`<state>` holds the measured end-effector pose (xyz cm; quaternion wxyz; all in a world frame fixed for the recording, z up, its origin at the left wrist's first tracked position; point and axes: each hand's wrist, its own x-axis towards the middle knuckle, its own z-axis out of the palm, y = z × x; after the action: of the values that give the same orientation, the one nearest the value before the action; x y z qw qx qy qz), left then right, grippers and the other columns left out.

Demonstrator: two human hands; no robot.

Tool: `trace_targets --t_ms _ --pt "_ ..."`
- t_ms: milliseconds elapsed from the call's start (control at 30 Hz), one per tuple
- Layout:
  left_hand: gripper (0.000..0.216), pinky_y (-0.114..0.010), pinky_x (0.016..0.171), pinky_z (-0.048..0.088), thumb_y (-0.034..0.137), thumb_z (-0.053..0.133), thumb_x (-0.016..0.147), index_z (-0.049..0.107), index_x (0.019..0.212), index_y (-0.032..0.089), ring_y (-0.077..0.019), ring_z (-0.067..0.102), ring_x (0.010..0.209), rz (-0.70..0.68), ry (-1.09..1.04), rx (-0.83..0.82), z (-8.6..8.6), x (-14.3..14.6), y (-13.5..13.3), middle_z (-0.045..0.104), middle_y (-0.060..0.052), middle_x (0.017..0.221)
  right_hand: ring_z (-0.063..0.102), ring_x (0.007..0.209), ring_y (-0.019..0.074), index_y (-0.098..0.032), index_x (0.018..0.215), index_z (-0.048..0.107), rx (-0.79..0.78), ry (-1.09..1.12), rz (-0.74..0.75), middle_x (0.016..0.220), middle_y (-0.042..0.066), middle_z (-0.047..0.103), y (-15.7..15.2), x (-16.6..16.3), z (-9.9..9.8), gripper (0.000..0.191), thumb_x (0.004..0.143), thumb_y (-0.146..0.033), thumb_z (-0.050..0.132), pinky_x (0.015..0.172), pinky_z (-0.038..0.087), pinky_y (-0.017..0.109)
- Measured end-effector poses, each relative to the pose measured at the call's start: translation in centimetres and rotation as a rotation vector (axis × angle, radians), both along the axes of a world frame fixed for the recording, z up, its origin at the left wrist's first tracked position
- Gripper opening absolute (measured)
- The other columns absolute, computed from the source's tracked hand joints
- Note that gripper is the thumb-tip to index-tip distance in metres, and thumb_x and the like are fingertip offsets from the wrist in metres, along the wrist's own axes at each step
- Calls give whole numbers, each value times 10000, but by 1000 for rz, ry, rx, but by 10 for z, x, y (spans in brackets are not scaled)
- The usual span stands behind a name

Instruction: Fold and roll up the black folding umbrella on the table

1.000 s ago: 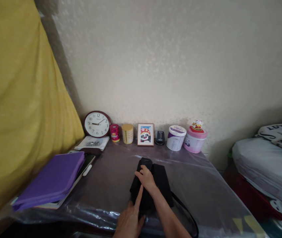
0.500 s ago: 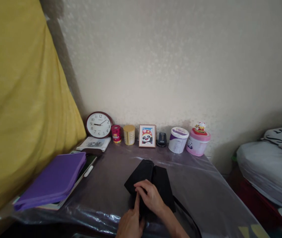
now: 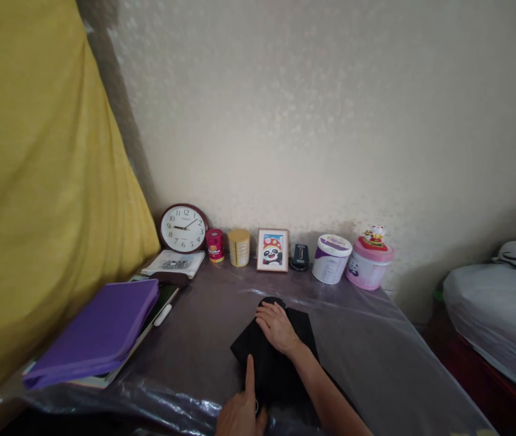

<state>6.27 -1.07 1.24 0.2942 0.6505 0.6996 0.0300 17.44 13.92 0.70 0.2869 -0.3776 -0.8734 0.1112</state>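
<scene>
Desk (image 3: 198, 339) under plastic: right hand (image 3: 277, 327), flat and open, has slid up the black bag (image 3: 272, 375); left hand (image 3: 241, 415), gripping nothing, pins the near edge with one finger.

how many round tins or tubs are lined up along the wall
4: a red tin right of the clock, a gold tin next to it, a white and purple tub right of the picture frame, and a pink tub at the right end. None looks hidden.
</scene>
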Motion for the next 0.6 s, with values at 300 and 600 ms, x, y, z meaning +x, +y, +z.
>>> trace_targets --t_ms 300,600 --pt "794 -250 692 397 243 415 799 -113 1372 90 -197 622 843 11 -5 17 -6 0 0 676 -82 910 476 1126 183 -212 1015 622 -112 134 -265 1134 60 605 42 7 -5 250 824 -238 463 988 282 360" --pt "714 -260 689 378 294 350 847 -76 1383 95 -194 608 811 8 1 147 -13 -2 -8 661 -98 896 611 859 217 -144 946 626 -224 310 -620 930 103 663 -5 97 -3 385 819 -359 332 770 446 328"
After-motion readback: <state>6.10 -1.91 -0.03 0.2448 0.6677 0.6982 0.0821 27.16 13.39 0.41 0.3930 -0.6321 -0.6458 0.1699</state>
